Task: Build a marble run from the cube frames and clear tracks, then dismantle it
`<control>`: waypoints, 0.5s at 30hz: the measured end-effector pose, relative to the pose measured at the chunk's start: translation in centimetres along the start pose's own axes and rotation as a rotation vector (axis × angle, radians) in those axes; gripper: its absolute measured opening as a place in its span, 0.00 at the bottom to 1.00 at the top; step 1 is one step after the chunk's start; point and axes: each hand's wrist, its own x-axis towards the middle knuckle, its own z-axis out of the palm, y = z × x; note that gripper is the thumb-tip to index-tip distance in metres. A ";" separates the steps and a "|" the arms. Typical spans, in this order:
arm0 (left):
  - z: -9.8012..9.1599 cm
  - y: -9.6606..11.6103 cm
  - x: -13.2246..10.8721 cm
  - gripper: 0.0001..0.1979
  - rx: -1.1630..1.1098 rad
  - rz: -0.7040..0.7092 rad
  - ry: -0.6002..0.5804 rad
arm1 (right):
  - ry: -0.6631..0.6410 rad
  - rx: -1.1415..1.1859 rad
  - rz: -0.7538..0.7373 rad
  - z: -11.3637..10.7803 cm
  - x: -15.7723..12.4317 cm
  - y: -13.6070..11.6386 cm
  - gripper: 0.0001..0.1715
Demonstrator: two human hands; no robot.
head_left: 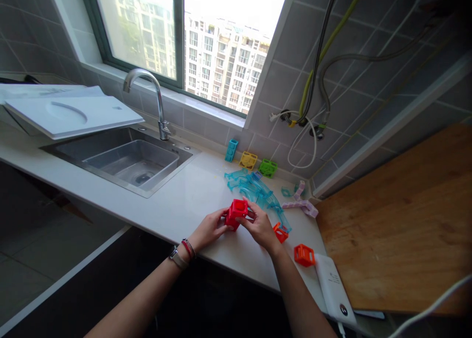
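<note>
Both hands hold a red plastic block piece [238, 208] with open-framed sides, just above the white countertop. My left hand [215, 225] grips its lower left side, fingers partly hidden behind it. Against its upper right side press the fingers of my right hand [258, 223]. The piece looks like stacked red cubes; whether they are joined I cannot tell. Beyond the hands lie translucent blue track pieces [254, 188]. Close to my right wrist are an orange block [280, 233], partly covered, and another orange block [304, 255].
Along the wall stand blue [231, 150], yellow [248, 160] and green blocks [268, 168]. Purple pieces [302, 205] lie at the right. A white power bank [334, 289] sits by a wooden board [398, 220]. Left is a sink [147, 191] with a faucet [161, 107].
</note>
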 end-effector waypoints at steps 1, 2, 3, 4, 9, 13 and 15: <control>0.0 0.0 0.0 0.26 -0.009 -0.006 -0.003 | 0.001 -0.001 0.000 0.0 0.0 0.0 0.43; 0.0 0.0 0.0 0.26 -0.013 -0.009 -0.006 | 0.001 -0.005 0.000 -0.1 0.1 0.0 0.43; 0.1 0.0 0.0 0.26 -0.014 -0.011 -0.009 | 0.001 -0.012 0.000 -0.1 0.1 0.0 0.43; 0.1 -0.1 0.0 0.26 -0.011 -0.010 -0.011 | 0.003 -0.023 -0.001 -0.1 0.0 0.1 0.43; 0.1 -0.3 0.0 0.28 0.018 -0.005 -0.020 | 0.054 -0.082 -0.024 0.6 -1.2 1.2 0.42; 0.1 -0.6 0.0 0.26 0.072 0.020 -0.040 | 0.139 -0.059 -0.053 1.6 -2.4 2.5 0.30; 0.2 -0.8 0.0 0.24 0.090 0.042 -0.043 | 0.148 -0.039 -0.063 1.8 -2.6 2.8 0.28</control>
